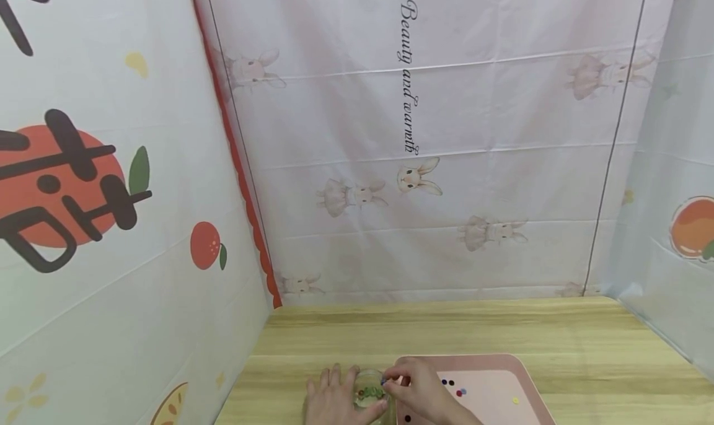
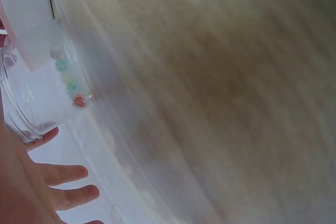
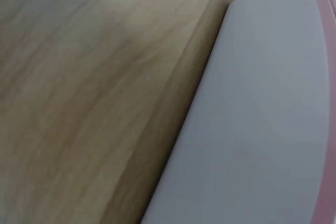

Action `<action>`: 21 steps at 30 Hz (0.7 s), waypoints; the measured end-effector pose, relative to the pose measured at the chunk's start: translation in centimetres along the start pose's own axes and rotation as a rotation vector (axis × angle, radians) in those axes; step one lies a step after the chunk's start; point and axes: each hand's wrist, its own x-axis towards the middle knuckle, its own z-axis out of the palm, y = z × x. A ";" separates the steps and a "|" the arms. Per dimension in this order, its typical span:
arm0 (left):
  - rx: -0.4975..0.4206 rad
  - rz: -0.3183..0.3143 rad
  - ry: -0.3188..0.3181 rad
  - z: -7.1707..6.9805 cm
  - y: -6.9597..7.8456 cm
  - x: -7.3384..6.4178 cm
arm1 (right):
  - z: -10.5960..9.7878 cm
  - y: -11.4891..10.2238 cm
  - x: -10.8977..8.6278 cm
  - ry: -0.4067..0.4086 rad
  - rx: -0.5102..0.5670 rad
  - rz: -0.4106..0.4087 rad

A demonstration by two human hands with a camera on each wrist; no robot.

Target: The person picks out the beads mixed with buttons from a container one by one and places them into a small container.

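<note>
Nearest the camera, at the bottom edge of the head view, the left hand (image 1: 333, 400) rests against the left side of a clear jar (image 2: 39, 90), its fingers straight and spread and its thumb across the jar's near side. At the jar's right rim, the right hand (image 1: 419, 389) pinches a small blue bead (image 1: 383, 381) between thumb and fingertips. Several beads lie along the jar's bottom, among them a green bead (image 2: 61, 65) and a reddish bead (image 2: 79, 100).

Just to the right of the jar is a pink tray (image 1: 502, 364). On it, going away from the jar, are a black bead (image 1: 408, 419), a close dark pair (image 1: 448, 383), a red bead (image 1: 459, 393) touching or nearly touching a light blue bead (image 1: 463, 391), and a yellow bead (image 1: 515, 401) well apart.

Jar and tray stand on a wood-grain table (image 1: 424, 329). Far behind the jar hangs a rabbit-print sheet (image 1: 463, 115) lettered "Beauty and warmth"; to the jar's left is a fruit-print sheet (image 1: 167, 301).
</note>
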 end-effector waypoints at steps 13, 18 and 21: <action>0.002 -0.010 -0.029 0.1 -0.1 0.4 | 0.3 -0.2 0.2 0.000 0.031 0.052; -0.001 0.000 -0.034 0.1 -0.1 0.4 | 0.3 -0.1 0.2 -0.008 0.031 0.052; 0.003 0.004 -0.028 0.1 -0.2 0.3 | 0.4 -0.2 0.3 -0.008 0.034 0.060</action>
